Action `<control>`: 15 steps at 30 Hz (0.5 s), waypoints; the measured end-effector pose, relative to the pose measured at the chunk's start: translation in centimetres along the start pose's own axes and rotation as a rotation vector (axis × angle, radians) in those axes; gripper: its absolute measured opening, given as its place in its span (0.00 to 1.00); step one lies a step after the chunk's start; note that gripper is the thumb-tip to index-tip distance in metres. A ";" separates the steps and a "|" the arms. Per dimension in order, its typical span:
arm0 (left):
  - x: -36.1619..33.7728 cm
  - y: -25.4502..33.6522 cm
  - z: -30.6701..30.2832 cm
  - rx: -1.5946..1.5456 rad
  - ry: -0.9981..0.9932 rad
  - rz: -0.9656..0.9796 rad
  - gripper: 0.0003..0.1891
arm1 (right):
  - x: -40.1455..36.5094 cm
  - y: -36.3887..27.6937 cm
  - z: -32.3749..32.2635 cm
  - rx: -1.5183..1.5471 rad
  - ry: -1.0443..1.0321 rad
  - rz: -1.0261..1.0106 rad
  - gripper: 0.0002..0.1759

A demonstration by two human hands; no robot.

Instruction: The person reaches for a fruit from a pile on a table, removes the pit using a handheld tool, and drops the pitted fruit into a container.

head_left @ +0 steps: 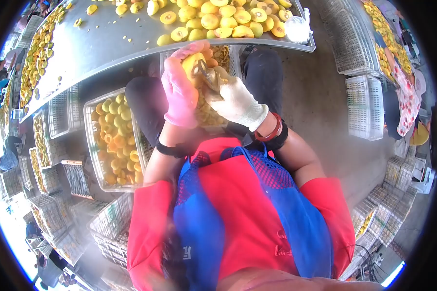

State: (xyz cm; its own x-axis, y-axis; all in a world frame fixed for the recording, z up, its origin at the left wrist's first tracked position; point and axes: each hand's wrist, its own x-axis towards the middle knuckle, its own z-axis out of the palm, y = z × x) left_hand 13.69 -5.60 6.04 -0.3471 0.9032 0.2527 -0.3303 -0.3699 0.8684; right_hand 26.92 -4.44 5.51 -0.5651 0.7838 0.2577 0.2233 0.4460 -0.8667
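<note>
My left hand [178, 92], in a pink glove, is closed around a yellow peach half [193, 63] just off the table's near edge. My right hand [238, 103], in a white glove, grips a dark metal pitting tool [210, 77] with a curved end. That end sits right at the fruit's side, and the gloved fingers partly hide both. Below my hands, between my knees, stands a crate [234, 60] holding orange-yellow fruit pieces. Many halved peaches [223, 22] are heaped on the metal table [116, 31] just ahead.
Left of my leg stands a white crate [88, 128] full of peach halves. A clear plastic bundle [296, 30] lies at the table's right corner. More crates [364, 106] stand to the right, near a person in a spotted sleeve [405, 99]. A small woven stool [77, 179] is at left.
</note>
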 end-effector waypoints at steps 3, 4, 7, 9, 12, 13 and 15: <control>-0.3 -0.3 -0.1 -0.064 0.027 -0.093 0.32 | 0.1 0.0 0.3 0.082 -0.013 -0.052 0.14; -0.3 -0.3 -0.1 -0.022 0.036 -0.105 0.36 | 0.1 0.0 0.4 0.130 -0.011 -0.084 0.14; -0.1 0.1 0.1 0.048 0.074 -0.152 0.45 | 0.2 0.5 0.7 0.232 -0.040 -0.066 0.13; -0.2 0.4 0.4 0.021 0.106 -0.209 0.45 | -0.1 0.2 0.4 0.112 -0.054 -0.090 0.13; -0.5 0.3 0.6 0.002 0.156 -0.186 0.36 | -0.4 0.4 0.3 0.066 -0.089 -0.072 0.13; -0.5 0.5 0.4 0.013 0.106 -0.210 0.35 | -0.3 0.3 0.2 0.072 -0.104 -0.058 0.13; -0.5 1.2 -0.3 0.032 0.010 -0.256 0.33 | 0.1 -1.3 -1.7 0.389 -0.369 0.361 0.11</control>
State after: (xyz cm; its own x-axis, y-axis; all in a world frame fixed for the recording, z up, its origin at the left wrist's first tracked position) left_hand 13.24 -6.53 6.85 -0.2648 0.9641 0.0191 -0.3807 -0.1227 0.9165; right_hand 27.94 -4.23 7.44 -0.7597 0.6242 -0.1822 0.1850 -0.0612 -0.9808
